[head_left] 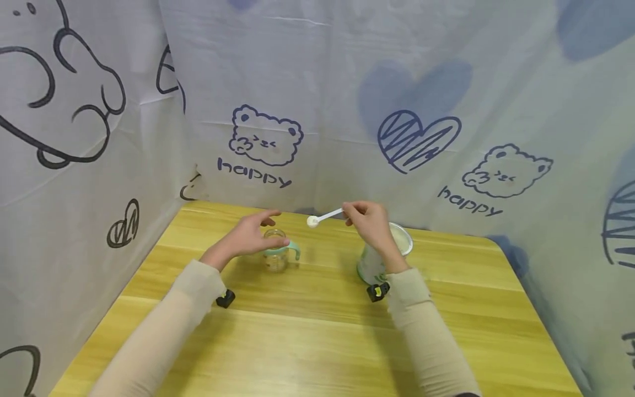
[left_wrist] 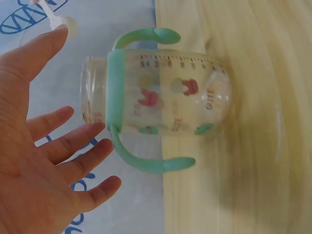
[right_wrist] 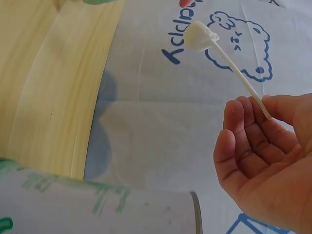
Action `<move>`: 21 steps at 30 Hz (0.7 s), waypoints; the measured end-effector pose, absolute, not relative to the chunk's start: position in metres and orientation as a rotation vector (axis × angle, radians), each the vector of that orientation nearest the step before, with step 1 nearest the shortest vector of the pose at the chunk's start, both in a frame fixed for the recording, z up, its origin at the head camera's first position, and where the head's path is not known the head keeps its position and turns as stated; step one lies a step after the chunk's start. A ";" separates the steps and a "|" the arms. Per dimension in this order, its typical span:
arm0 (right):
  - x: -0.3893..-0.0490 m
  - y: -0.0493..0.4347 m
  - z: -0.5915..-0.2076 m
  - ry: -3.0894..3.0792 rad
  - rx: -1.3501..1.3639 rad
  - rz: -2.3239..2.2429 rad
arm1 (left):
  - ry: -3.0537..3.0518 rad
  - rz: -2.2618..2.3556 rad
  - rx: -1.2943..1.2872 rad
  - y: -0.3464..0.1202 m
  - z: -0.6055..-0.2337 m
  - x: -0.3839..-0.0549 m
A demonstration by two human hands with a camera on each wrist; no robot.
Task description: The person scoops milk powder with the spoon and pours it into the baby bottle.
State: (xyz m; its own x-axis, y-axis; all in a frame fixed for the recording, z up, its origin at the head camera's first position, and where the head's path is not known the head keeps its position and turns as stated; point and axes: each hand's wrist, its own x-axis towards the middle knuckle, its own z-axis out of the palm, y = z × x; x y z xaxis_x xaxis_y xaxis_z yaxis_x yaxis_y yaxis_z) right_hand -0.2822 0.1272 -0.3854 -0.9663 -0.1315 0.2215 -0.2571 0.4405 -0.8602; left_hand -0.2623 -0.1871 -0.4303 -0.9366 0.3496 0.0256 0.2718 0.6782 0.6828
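Note:
My right hand point(head_left: 371, 223) pinches the end of a white scoop point(head_left: 329, 214) between thumb and fingertips. In the right wrist view, pale powder point(right_wrist: 199, 36) is heaped in the scoop's bowl. A clear baby bottle point(left_wrist: 170, 92) stands upright on the table, with a mint-green collar and two curved handles; its open neck faces up. Beside that neck my left hand point(head_left: 249, 236) is spread with the fingers apart, gripping nothing. Below my right hand stands an open white and green can point(head_left: 371, 266), partly hidden by the wrist, pale powder showing inside its rim.
The wooden table point(head_left: 297, 342) has its back edge against a hanging light cloth point(head_left: 337, 165) printed with bears and hearts. More cloth hangs along the left and right sides. A small black device point(head_left: 378, 291) is worn at each wrist.

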 end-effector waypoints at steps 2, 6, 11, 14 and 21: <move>-0.282 0.125 -0.386 -2.570 0.349 1.560 | 2.781 1.096 0.506 -0.189 -0.432 -0.261; -0.282 0.120 -0.387 -2.592 0.348 1.579 | 2.783 1.082 0.478 -0.191 -0.436 -0.260; -0.282 0.112 -0.389 -2.607 0.358 1.606 | 2.795 1.066 0.445 -0.196 -0.443 -0.259; -0.281 0.106 -0.390 -2.607 0.373 1.624 | 2.793 1.071 0.439 -0.199 -0.447 -0.258; -0.279 0.094 -0.393 -2.618 0.383 1.657 | 2.798 1.069 0.456 -0.203 -0.457 -0.255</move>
